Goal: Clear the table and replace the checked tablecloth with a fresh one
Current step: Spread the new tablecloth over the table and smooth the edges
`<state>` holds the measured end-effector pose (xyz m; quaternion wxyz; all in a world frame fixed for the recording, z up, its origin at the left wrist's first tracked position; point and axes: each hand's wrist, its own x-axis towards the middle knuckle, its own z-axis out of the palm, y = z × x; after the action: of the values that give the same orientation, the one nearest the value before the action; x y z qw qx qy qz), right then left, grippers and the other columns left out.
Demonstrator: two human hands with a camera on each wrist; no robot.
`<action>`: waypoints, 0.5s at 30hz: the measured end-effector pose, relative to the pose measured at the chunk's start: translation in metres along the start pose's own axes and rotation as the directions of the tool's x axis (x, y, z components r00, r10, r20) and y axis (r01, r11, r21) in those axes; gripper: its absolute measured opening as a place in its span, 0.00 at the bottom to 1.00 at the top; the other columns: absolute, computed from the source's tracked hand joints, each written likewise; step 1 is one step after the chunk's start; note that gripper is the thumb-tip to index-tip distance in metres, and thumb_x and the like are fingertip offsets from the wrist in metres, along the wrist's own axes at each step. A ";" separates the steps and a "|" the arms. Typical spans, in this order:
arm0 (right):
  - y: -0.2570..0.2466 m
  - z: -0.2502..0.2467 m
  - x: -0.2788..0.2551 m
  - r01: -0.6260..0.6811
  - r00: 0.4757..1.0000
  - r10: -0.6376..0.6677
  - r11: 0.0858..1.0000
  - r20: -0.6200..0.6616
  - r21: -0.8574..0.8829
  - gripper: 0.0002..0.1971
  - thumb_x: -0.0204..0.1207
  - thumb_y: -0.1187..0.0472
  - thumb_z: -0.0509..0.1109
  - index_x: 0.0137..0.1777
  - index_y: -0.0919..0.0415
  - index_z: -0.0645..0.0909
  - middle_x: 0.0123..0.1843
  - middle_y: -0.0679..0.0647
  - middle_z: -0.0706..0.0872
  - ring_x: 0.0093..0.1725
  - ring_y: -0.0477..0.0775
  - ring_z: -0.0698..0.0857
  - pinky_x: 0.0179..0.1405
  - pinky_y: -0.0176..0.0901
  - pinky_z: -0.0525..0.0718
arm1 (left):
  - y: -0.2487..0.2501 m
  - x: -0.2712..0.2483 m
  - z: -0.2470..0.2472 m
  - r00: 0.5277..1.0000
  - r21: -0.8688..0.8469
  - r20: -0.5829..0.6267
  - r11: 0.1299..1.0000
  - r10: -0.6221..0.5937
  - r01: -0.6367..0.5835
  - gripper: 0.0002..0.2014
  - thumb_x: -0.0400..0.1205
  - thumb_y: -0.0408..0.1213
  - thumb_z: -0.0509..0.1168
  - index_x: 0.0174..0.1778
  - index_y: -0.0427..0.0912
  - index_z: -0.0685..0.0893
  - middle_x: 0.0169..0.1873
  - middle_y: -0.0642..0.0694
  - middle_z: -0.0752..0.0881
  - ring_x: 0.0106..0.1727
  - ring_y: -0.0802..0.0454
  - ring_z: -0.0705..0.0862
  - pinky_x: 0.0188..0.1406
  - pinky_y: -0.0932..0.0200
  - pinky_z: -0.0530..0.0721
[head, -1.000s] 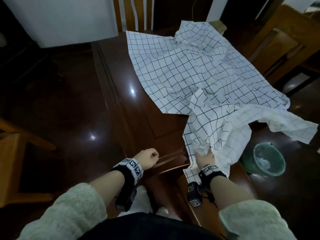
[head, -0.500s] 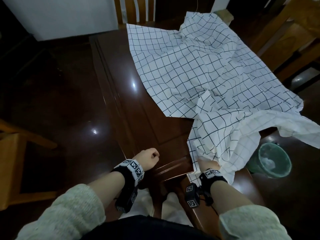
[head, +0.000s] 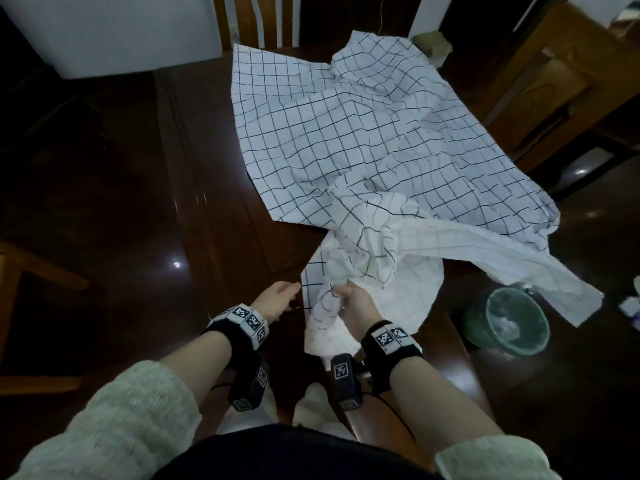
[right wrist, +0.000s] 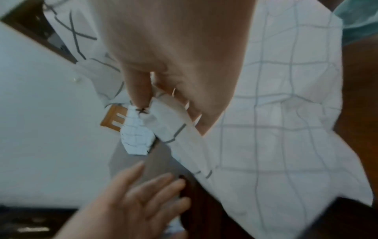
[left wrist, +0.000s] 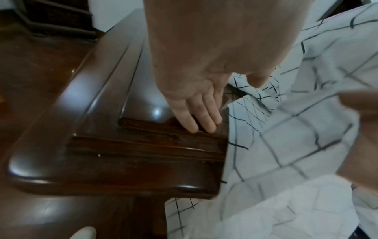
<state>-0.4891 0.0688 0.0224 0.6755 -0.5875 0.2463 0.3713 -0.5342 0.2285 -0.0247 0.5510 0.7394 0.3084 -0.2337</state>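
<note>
We are looking down from head height; both close wrist cameras are sharing the tablecloth (head: pixel 363 140) and surface (left wrist: pixel 114 161) edge.

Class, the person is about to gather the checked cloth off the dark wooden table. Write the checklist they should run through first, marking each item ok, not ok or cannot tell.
1. Right hand grips the white tablecloth with the dark grid: ok, thumb and fingers pinch its near edge.
2. Left hand holds the cloth too: not ok, its fingers are straight, beside the cloth edge over the dark wooden table.
3. Nothing stands on the cloth: ok, only folds show.
4. Cloth clear of the green round waste bin on the floor: cannot tell, a corner hangs off the table close to it.
5. Fresh cloth at hand: cannot tell, none in view.
</note>
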 end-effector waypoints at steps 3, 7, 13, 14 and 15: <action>-0.024 -0.006 -0.020 -0.074 0.980 0.016 0.955 0.198 0.288 0.18 0.77 0.68 0.54 0.58 0.72 0.83 0.52 0.67 0.88 0.46 0.64 0.90 0.46 0.53 0.90 | 0.005 0.001 0.008 0.996 0.112 -0.014 0.990 0.083 -0.081 0.24 0.84 0.54 0.58 0.67 0.38 0.79 0.64 0.40 0.81 0.62 0.44 0.80 0.63 0.50 0.79; -0.039 -0.013 -0.035 -0.048 0.970 -0.044 0.931 0.241 0.363 0.19 0.67 0.64 0.56 0.37 0.72 0.89 0.39 0.65 0.90 0.35 0.62 0.91 0.40 0.51 0.85 | 0.006 0.001 0.022 0.999 0.152 -0.035 0.988 -0.003 0.008 0.29 0.84 0.54 0.58 0.75 0.37 0.70 0.69 0.38 0.77 0.66 0.40 0.78 0.62 0.55 0.77; -0.022 -0.053 -0.011 0.078 0.996 -0.069 0.981 0.055 -0.176 0.13 0.77 0.68 0.55 0.47 0.59 0.82 0.45 0.54 0.87 0.43 0.53 0.85 0.44 0.44 0.79 | 0.009 0.003 0.037 0.994 0.290 -0.105 0.957 0.007 0.024 0.14 0.82 0.49 0.64 0.51 0.40 0.79 0.47 0.44 0.82 0.48 0.48 0.80 0.45 0.59 0.76; -0.020 -0.063 -0.008 0.084 0.996 -0.080 0.962 0.024 -0.261 0.11 0.79 0.67 0.57 0.48 0.59 0.82 0.45 0.53 0.89 0.44 0.52 0.86 0.43 0.44 0.78 | 0.008 0.004 0.037 0.994 0.301 -0.110 0.953 0.010 0.023 0.13 0.81 0.49 0.64 0.45 0.42 0.80 0.44 0.44 0.82 0.45 0.48 0.80 0.43 0.59 0.75; -0.017 -0.074 -0.005 0.088 0.995 -0.101 0.946 -0.025 -0.312 0.10 0.80 0.66 0.58 0.49 0.59 0.81 0.46 0.53 0.90 0.44 0.51 0.86 0.42 0.43 0.78 | 0.008 0.007 0.036 0.994 0.304 -0.111 0.952 0.004 0.031 0.12 0.81 0.48 0.64 0.40 0.43 0.79 0.43 0.43 0.82 0.43 0.48 0.80 0.42 0.58 0.75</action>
<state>-0.4705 -0.0050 0.0227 0.5866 -0.7049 0.1702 0.3606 -0.5241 0.1935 -0.0346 0.4105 0.8253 0.3036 -0.2411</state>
